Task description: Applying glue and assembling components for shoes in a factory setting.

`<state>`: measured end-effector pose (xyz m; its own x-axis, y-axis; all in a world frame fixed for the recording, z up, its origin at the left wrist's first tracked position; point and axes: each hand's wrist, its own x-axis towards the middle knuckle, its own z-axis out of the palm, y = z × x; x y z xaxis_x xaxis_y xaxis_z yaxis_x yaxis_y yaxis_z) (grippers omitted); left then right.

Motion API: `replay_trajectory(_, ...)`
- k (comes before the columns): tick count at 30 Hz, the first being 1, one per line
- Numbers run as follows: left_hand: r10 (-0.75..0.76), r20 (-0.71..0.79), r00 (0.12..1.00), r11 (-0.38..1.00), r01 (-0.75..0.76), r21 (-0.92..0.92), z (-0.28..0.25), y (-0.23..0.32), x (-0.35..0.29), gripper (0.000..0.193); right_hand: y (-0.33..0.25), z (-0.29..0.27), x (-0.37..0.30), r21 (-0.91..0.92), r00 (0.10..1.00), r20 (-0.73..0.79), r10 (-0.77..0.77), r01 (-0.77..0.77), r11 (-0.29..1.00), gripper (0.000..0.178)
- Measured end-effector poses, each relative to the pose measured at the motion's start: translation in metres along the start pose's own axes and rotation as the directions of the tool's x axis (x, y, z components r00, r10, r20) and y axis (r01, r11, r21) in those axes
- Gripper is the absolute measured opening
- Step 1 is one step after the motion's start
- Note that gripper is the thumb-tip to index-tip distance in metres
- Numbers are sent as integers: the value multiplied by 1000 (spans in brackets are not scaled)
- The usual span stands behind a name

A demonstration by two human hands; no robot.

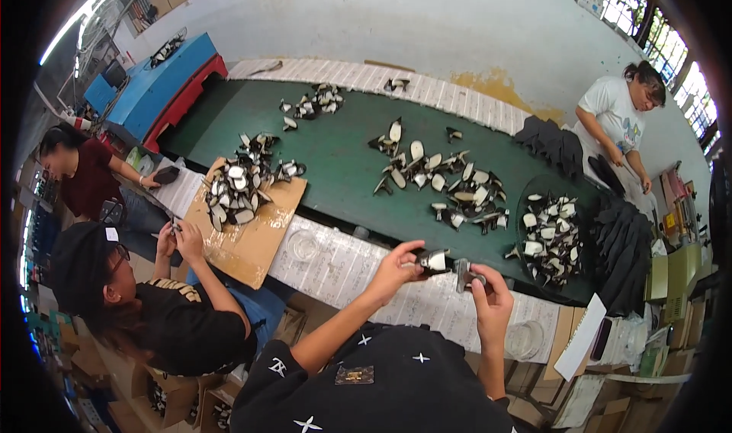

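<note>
My left hand (394, 274) is closed on a small black piece with a white face (434, 261), shaped like a shoe heel. It is held up over the near edge of the green belt table (343, 181). My right hand (492, 296) grips a small grey block-like tool (462, 274), whose exact kind I cannot make out. A narrow gap separates the tool from the heel piece. Beyond my hands lies a loose group of similar black-and-white heel pieces (437, 181). To the right, a round dark tray (521, 218) holds a heap of them.
Clear bowls (303, 246) (524, 340) stand on the near ledge. Cardboard (263, 254) bears more pieces at left. A co-worker in a black cap (164, 319) sits close on my left. Others work at far left and far right, the latter by dark stacked pieces (621, 242).
</note>
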<state>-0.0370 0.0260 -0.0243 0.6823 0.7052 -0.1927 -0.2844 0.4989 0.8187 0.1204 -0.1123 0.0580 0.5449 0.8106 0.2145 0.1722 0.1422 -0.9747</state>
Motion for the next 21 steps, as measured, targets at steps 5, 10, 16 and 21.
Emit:
replay_trajectory(5,-68,-56,996,987,59,-146,0,24,-21,37,-34,23,0,-233,994,82,-68,86,969,24)
replay_trajectory(10,-21,-52,998,982,11,-186,7,36,-37,31,-31,36,0,-382,931,221,-289,355,853,26)
replay_trajectory(16,9,-52,999,984,-19,-179,15,40,-46,26,-34,48,-2,-471,888,291,-357,458,754,26)
replay_trajectory(21,11,-42,999,984,-18,-176,19,42,-46,25,-31,43,-1,-314,952,214,-217,277,908,25)
